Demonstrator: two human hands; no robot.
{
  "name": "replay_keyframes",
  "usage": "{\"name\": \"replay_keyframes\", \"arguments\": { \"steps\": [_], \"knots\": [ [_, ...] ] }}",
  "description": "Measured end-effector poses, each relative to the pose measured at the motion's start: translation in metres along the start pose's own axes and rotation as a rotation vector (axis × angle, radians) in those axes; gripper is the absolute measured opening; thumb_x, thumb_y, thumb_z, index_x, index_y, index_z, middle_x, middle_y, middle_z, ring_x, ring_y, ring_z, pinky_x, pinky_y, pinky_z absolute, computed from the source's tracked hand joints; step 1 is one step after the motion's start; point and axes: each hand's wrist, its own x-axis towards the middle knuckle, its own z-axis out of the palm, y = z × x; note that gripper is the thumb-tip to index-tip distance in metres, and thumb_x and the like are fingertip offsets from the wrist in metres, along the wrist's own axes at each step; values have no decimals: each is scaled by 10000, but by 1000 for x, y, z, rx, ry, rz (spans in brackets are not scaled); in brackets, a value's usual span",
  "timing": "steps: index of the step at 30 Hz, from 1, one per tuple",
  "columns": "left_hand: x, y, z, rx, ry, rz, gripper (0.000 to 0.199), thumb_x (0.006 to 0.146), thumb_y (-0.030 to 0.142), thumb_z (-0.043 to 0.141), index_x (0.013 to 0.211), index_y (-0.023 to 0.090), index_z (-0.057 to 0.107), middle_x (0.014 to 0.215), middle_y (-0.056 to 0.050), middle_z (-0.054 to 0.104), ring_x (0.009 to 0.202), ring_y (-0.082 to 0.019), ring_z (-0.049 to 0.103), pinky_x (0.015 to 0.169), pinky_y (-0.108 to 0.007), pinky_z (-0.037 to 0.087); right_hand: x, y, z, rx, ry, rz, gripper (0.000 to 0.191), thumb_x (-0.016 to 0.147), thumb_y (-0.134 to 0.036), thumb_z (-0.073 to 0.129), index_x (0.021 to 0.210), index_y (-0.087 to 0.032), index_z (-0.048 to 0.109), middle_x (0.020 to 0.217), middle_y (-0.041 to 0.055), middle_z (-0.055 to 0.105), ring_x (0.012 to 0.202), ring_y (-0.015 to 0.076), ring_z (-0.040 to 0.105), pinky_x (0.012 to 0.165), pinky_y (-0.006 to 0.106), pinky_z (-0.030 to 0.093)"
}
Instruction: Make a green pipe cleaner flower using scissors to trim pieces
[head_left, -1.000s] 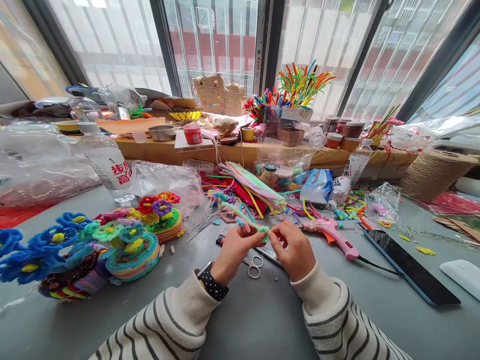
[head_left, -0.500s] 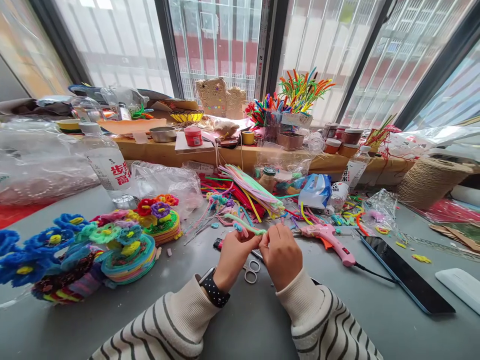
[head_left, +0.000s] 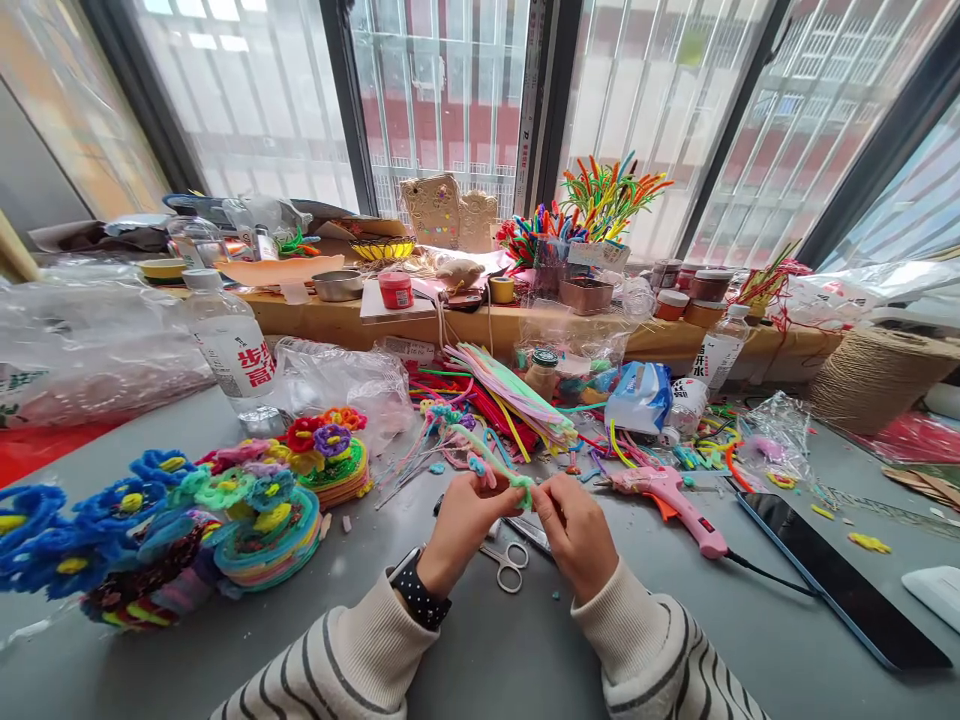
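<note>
My left hand (head_left: 466,528) pinches a pale green fuzzy stem (head_left: 491,452), which carries a small pink and blue curled piece near its fingers. A twisted green end of the stem sticks out between my two hands. My right hand (head_left: 579,530) has thumb and fingers together at that end; the fingertips partly hide what they grip. Beneath the hands lie small scissors (head_left: 509,568) with silver handles. Right of the hands rests a pink glue gun (head_left: 679,497) with a black cord. Bundled pastel stems (head_left: 517,395) lie beyond the hands.
Fuzzy-flower pots (head_left: 266,530) stand at the left, near a water bottle (head_left: 231,345). A dark phone (head_left: 840,575) lies at the right, with a twine spool (head_left: 881,375) behind it. Jars and colourful stems (head_left: 611,200) line the back shelf.
My hands have moved slightly apart, exposing the twisted green end between them. The view has shifted a little, so the table items appear lower and most sit further right.
</note>
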Motion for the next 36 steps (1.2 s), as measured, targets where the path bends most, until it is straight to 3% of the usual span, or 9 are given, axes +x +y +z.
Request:
{"name": "replay_keyframes", "arguments": {
  "steps": [5, 17, 21, 23, 26, 30, 36],
  "knots": [
    [-1, -2, 2, -18, -20, -8, 224, 527, 281, 675, 629, 95, 603, 571, -11, 568, 579, -119, 527, 610, -264, 462, 0, -1, 0, -45, 16, -18, 251, 807, -230, 347, 573, -178, 419, 550, -12, 409, 506, 103, 397, 485, 211, 309],
    [1, 1, -3, -158, 7, -46, 282, 541, 268, 681, 754, 131, 557, 686, -10, 585, 645, -120, 553, 630, -263, 466, -1, -8, -3, 123, 40, 121, 366, 823, -294, 321, 506, -168, 454, 504, -14, 421, 481, 91, 404, 512, 216, 317],
    [-1, 4, -5, -66, -122, -89, 257, 550, 251, 675, 747, 104, 598, 692, -34, 574, 655, -123, 531, 609, -245, 454, 3, -4, -11, 360, 36, 335, 248, 748, -387, 455, 650, -164, 503, 506, -39, 417, 459, 84, 384, 451, 207, 297],
    [-3, 5, -4, -34, -211, -91, 237, 566, 247, 664, 747, 105, 607, 703, -38, 571, 668, -121, 523, 608, -237, 446, 6, -1, -14, 558, -25, 437, 255, 696, -410, 521, 747, -160, 512, 507, -52, 413, 437, 73, 363, 412, 197, 281],
    [-6, 6, -2, -34, -276, -97, 214, 583, 250, 653, 740, 119, 590, 696, -24, 556, 682, -118, 520, 624, -240, 441, 7, 0, -15, 765, -115, 512, 262, 660, -408, 565, 669, -152, 510, 470, -65, 390, 388, 49, 324, 374, 188, 248],
    [-6, 4, -1, -111, -275, -197, 262, 553, 242, 679, 737, 138, 524, 670, -5, 556, 646, -122, 545, 650, -283, 442, 5, -1, -13, 885, -92, 552, 232, 658, -363, 589, 622, -150, 505, 469, -58, 441, 387, 46, 373, 385, 185, 280],
    [-4, 0, -2, -249, -328, -120, 230, 583, 200, 666, 751, 143, 520, 684, -2, 559, 625, -101, 539, 628, -246, 426, 4, 0, -13, 1136, -67, 681, 211, 622, -319, 640, 603, -150, 515, 448, -61, 466, 386, 34, 382, 390, 167, 282]
  ]
}}
